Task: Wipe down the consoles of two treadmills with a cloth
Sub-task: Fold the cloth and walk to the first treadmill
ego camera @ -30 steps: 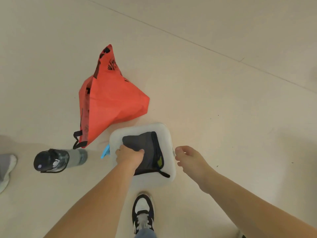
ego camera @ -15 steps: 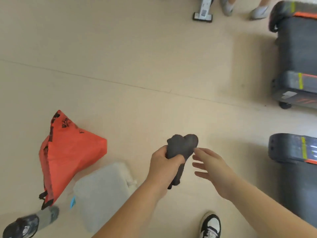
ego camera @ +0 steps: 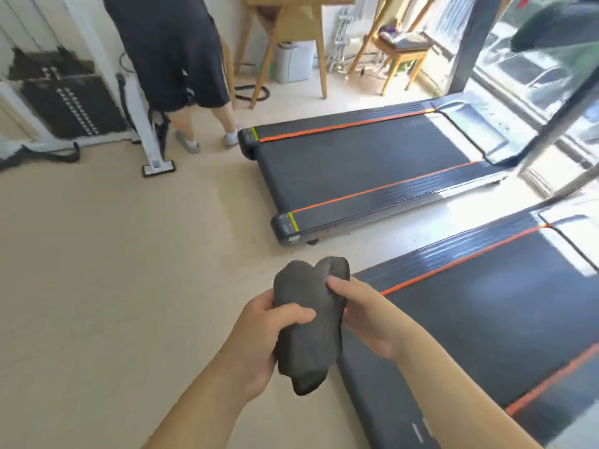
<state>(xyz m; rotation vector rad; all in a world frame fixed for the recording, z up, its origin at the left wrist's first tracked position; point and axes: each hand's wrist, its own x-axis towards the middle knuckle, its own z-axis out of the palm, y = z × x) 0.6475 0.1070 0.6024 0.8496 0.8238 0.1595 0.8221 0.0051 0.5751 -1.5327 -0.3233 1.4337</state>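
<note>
Left hand (ego camera: 262, 322) curled round bunched dark cloth (ego camera: 308, 322), right hand (ego camera: 363, 315) pinching its 3 o'clock edge, near treadmill (ego camera: 486, 319) at 4 o'clock, far treadmill (ego camera: 372, 163) at 1 o'clock, bare floor (ego camera: 129, 254) toward 9 o'clock.

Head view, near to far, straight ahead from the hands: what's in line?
cloth, gripped by left hand and right hand → far treadmill → white appliance → wooden table. Near treadmill runs alongside, so omitted.

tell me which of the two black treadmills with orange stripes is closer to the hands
The black orange-striped treadmill at lower right: its deck edge shows directly behind the right hand gripping the dark grey cloth. The other treadmill lies farther off.
</note>
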